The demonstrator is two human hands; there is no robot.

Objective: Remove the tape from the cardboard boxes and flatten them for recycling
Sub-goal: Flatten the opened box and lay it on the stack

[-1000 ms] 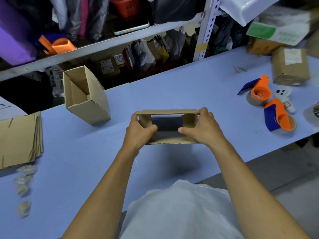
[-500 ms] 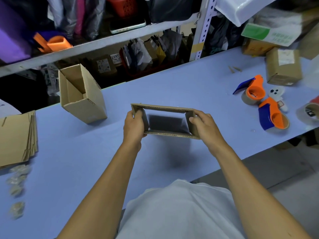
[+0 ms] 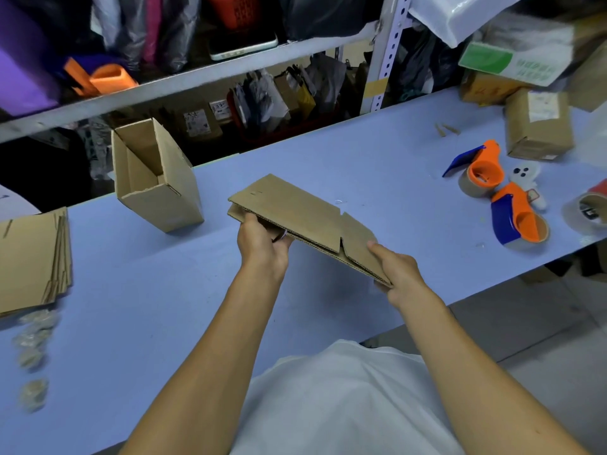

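Flat box [image 3: 295,215] pinched between left hand [image 3: 262,247] fingers and thumb, right hand [image 3: 397,274] gripping its near corner.

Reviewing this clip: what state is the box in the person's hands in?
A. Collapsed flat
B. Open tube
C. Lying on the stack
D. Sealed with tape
A: the held box is folded flat, its layers pressed together, gripped by the left hand and right hand above the table.

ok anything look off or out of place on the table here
Mostly orderly. One open brown cardboard box stands tilted near the blue table's far edge, leaning rather than flat on its base. Crumpled clear tape wads lie scattered at the left, below the stack of flattened cardboard.
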